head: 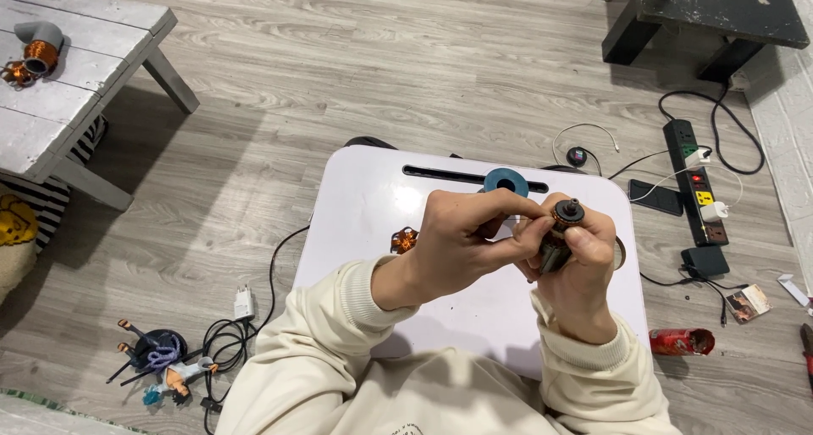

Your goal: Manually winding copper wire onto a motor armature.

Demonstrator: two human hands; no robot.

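Above the white rounded lap table (373, 223), the right hand (580, 274) grips a small dark cylindrical motor armature with copper windings (559, 232), fingers wrapped tight round its body, shaft end up. The left hand (461, 244) reaches across, its fingers pinched narrow at the armature's side, seemingly on a fine wire, though that is too small to tell. A small copper coil (405, 240) lies on the table beside the left wrist. Pulling too hard could snap so thin a strand, or twist the armature loose.
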